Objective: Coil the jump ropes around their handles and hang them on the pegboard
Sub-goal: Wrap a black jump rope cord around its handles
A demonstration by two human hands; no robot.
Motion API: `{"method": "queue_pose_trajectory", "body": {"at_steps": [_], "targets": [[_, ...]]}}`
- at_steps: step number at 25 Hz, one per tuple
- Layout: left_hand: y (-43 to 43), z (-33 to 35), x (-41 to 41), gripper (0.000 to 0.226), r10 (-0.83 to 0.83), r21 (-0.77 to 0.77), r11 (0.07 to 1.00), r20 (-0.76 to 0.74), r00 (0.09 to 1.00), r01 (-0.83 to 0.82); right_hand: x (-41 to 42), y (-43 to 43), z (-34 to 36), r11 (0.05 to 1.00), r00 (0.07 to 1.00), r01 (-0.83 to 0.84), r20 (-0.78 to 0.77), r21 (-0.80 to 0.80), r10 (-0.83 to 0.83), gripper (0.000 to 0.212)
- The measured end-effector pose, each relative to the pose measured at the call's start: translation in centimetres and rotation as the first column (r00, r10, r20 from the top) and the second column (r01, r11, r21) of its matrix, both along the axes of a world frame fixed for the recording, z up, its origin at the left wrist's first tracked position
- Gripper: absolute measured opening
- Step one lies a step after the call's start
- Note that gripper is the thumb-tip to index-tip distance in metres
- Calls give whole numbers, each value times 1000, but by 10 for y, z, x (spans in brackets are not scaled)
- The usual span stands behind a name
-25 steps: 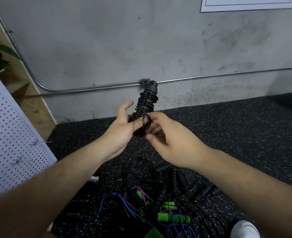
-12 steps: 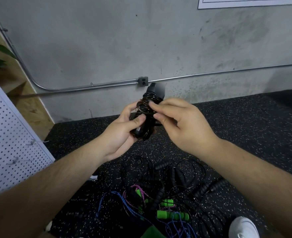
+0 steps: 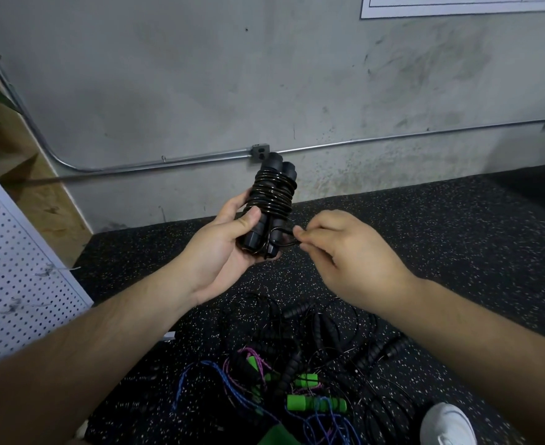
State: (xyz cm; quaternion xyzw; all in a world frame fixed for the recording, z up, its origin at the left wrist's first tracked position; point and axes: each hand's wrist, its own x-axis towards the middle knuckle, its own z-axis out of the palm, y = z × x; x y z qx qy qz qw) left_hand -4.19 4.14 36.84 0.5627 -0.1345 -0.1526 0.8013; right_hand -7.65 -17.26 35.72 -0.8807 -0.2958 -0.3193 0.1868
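Since half a second ago the right hand (image 3: 345, 252) has come off the top of the coil and dropped down and to the right, and it now sits just beside the butt end of the bundle. Its fingertips pinch the tail (image 3: 285, 235), the short loose run of black cord that leaves the bottom of the wraps.

The left hand (image 3: 223, 248) grasps the two black handles (image 3: 272, 191) side by side, with the thumb laid across the front and the butts down in the palm. The handles stand nearly upright, their tops tipped a little toward the wall (image 3: 200, 75). The rope is wound tight round their upper half.

So the tail leads sideways, rightward from the low end of that upright axis straight into the right hand, and the last wrap or tuck looks like that hand's job. The left hand only has to keep the axis steady.

The pegboard (image 3: 14, 268) stands well off to the left, on the left hand's side, so the left hand is the nearer one for hanging. I cannot make out any hooks on it from here.

A pile (image 3: 297, 364) of other ropes, black, blue, pink and green-handled, lies tangled on the floor (image 3: 425, 226) below both arms, not yet coiled.
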Motion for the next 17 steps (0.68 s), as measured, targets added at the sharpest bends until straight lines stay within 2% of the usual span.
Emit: {"method": "queue_pose_trajectory", "body": {"at_steps": [10, 14, 17], "targets": [[-12, -6, -7, 51, 69, -5, 998, 4, 998, -69, -18, 27, -20, 946, 979, 88, -203, 311, -24, 14], [-13, -9, -9, 55, 79, 47, 996, 50, 996, -81, -22, 36, -22, 923, 957, 152, -287, 355, -47, 16], [-13, -9, -10, 54, 63, 51, 996, 57, 996, -66, -24, 39, -22, 932, 970, 131, -239, 337, -50, 14]]}}
